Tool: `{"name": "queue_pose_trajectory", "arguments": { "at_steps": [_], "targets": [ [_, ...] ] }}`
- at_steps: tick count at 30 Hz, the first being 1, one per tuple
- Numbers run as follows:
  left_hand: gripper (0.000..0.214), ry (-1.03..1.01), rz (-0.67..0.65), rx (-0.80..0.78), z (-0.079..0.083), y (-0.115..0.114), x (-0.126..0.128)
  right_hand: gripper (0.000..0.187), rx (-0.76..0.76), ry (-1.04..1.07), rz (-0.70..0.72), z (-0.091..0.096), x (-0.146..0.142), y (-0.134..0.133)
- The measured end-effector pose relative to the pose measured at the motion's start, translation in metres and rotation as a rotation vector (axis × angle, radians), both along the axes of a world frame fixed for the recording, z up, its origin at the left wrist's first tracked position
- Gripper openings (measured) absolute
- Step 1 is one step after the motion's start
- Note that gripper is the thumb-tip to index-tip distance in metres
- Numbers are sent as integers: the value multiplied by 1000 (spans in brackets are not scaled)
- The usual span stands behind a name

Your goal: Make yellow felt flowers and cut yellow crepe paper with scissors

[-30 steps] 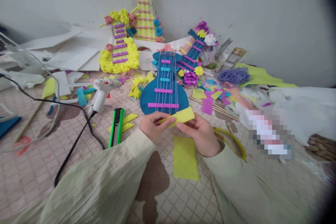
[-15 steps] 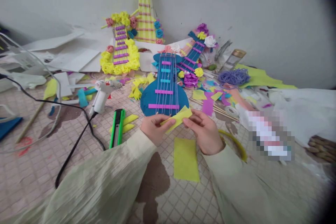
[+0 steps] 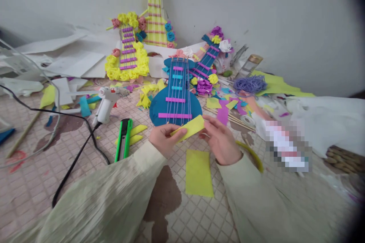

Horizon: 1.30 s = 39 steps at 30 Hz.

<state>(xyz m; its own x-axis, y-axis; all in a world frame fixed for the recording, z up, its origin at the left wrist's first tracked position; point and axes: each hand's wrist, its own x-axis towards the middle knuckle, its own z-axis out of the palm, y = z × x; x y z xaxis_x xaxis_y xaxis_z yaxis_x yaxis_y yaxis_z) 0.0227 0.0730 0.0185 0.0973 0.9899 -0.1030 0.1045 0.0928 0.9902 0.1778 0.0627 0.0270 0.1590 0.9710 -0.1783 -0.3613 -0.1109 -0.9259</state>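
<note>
Both hands hold one yellow paper strip (image 3: 190, 127) just above the tiled floor. My left hand (image 3: 164, 139) pinches its lower left end. My right hand (image 3: 221, 142) has its fingers closed on the strip's right part. Directly behind the strip lies a blue paper guitar (image 3: 175, 100) with pink and cyan bars and strings. A larger yellow paper rectangle (image 3: 199, 172) lies flat on the floor below my hands.
A green utility knife (image 3: 123, 139) and a white glue gun (image 3: 106, 100) with its black cord (image 3: 75, 161) lie to the left. Other decorated paper guitars (image 3: 128, 55) lean at the wall. Coloured scraps, wooden skewers (image 3: 232, 119) and purple yarn (image 3: 250, 83) sit to the right.
The yellow strip has been turned and folded a little between my fingers, tilting up to the right. My view has shifted slightly; both hands stay in place.
</note>
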Motion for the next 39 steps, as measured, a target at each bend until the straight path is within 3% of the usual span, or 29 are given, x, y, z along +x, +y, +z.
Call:
{"name": "queue_pose_trajectory", "arguments": {
  "at_steps": [3, 6, 9, 16, 33, 39],
  "targets": [
    [22, 14, -14, 2, 1, 0, 0, 21, 7, -142, 151, 1, -1, -4],
    [21, 56, -18, 5, 2, -1, 1, 17, 94, -362, 147, 0, -1, -7],
    [24, 61, -14, 10, 5, -2, 2, 19, 125, -453, 139, 1, -1, -8],
    [56, 60, -103, 28, 8, -5, 3, 18, 122, -458, 198, 2, -5, -10],
    [39, 117, -55, 111, 5, -3, 3, 22, 85, -510, 197, 1, -5, -12],
    [42, -150, 12, -73, 2, -2, 4, 24, 115, -510, 100, 0, 0, -9]
  ]
}}
